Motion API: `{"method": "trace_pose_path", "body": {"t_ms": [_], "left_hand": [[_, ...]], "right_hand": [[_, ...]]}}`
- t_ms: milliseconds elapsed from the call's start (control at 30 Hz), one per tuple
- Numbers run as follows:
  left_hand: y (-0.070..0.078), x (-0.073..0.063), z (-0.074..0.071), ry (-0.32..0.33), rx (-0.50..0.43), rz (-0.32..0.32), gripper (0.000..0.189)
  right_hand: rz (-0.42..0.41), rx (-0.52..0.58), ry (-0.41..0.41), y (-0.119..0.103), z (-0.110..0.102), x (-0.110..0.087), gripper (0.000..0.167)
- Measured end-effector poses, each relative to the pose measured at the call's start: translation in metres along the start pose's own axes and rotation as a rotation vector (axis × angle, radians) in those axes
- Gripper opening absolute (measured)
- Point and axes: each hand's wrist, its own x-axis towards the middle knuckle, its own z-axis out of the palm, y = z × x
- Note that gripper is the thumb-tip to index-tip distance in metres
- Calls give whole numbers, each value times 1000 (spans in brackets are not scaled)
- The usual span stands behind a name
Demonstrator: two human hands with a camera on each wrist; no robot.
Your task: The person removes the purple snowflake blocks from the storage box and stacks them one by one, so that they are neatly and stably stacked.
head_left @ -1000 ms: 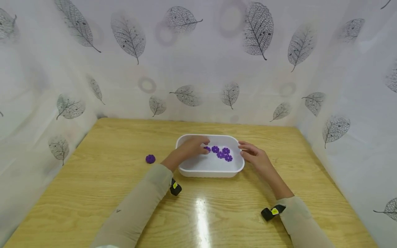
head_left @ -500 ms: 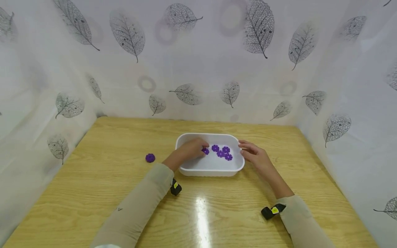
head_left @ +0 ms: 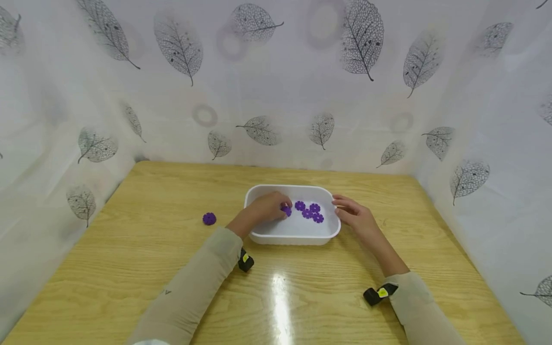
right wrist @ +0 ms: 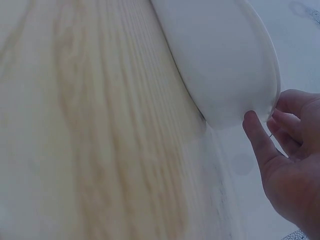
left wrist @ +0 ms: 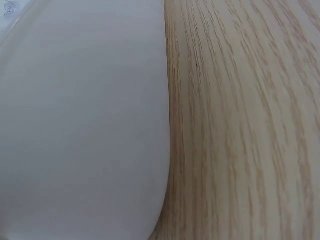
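Head view: left fingers point(head_left: 282, 198) pinch disc point(head_left: 286, 211) inside tray point(head_left: 297, 228), spread right fingers point(head_left: 350, 204) touching rim point(head_left: 302, 236).

the head view is evenly lit and fairly bright, with a hard white streak of glare down the near tabletop point(head_left: 319, 292) and a faint, soft shadow beside the right forearm point(head_left: 391, 256). its wide lens splays the side curtains point(head_left: 513, 211) outward, and fine detail looks slightly smeared. the left wrist view is dimmer, the tub point(left wrist: 90, 120) a flat, soft grey. the right wrist view is cool and hazy, washed out at lower left, the right grip point(right wrist: 295, 175) shaded.
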Motion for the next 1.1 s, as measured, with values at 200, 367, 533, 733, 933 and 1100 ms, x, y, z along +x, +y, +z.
{"method": "trace_pose_path", "body": {"t_ms": [200,367,533,733,933,1100], "left_hand": [[0,-1,1,0,24,26,37],[2,-1,1,-3,29,16,43],[3,0,1,-11,14,-10,54],[1,1,2,-6,-28,-2,47],[0,0,3,1,-21,2,37],[1,0,3,-3,2,-2,38]], "right_hand": [[9,8,-6,-1,0,-1,45],[11,0,-12,-2,0,-1,44],[19,-3,-10,-2,0,-1,44],[20,-11,-9,-3,0,-1,44],[14,-14,-16,-2,0,-1,46],[16,-12,-16,-2,0,-1,45]]}}
